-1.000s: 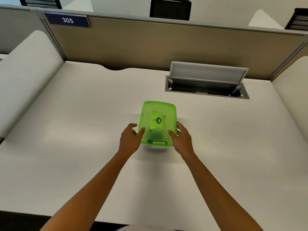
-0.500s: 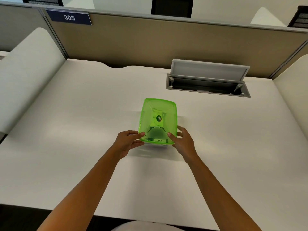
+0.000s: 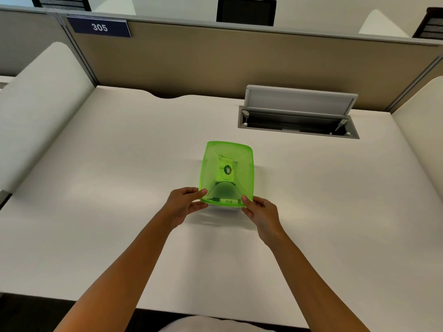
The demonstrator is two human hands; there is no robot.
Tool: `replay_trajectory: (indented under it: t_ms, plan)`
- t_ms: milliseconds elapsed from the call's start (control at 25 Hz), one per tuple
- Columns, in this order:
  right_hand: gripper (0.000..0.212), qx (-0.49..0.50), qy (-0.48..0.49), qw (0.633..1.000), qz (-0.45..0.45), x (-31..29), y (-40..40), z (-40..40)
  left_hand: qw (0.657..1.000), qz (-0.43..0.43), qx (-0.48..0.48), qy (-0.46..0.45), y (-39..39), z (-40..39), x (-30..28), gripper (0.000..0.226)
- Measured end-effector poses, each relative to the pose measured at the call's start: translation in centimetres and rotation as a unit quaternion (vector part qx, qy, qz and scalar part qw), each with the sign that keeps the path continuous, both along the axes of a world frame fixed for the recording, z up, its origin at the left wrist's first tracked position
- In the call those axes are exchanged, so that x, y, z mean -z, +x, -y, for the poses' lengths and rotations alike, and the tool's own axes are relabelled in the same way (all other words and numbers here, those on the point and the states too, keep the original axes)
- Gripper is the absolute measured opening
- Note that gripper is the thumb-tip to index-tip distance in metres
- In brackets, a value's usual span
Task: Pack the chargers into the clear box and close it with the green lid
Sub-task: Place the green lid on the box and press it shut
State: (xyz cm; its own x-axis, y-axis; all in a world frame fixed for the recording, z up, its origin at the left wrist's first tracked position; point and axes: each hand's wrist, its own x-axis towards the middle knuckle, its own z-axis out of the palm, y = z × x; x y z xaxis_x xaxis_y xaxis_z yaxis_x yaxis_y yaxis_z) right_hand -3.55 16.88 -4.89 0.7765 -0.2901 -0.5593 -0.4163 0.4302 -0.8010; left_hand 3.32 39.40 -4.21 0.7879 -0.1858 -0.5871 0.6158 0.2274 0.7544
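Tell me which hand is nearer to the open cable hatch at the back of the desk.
Right. The right hand grips the green lid's near right corner, on the cable hatch's side though well short of it; the left hand grips the near left corner, farther away.

An office — partitioned desk [image 3: 96, 188] (sign [image 3: 99, 27] reads 305), cable hatch [image 3: 298, 116].

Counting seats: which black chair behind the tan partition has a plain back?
The middle black chair: its back is plain, while the left chair and right chair look slatted.
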Motion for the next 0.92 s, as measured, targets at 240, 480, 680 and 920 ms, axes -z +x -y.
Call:
replay_trajectory:
  t_ms: [240, 480, 680, 920]
  plan:
    - [0.040, 0.019, -0.061, 0.998, 0.013, 0.3, -0.5, -0.7, 1.000, -0.005, -0.005, 0.003, 0.0, 0.1, 0.2, 0.014]
    - [0.027, -0.038, 0.013, 0.999, 0.010, -0.7, 0.6, 1.8, 0.992, -0.063, 0.100, 0.031, -0.8, -0.1, 0.6, 0.032]
    - [0.028, -0.175, -0.025, 0.983, -0.047, -2.6, 3.6, 7.2, 0.997, -0.040, 0.030, 0.063, 0.1, 0.1, 0.5, 0.049]
    - [0.028, -0.201, -0.077, 0.974, -0.068, -3.1, 5.9, 9.5, 0.995, -0.015, 0.007, 0.100, 2.4, 0.0, 0.3, 0.046]
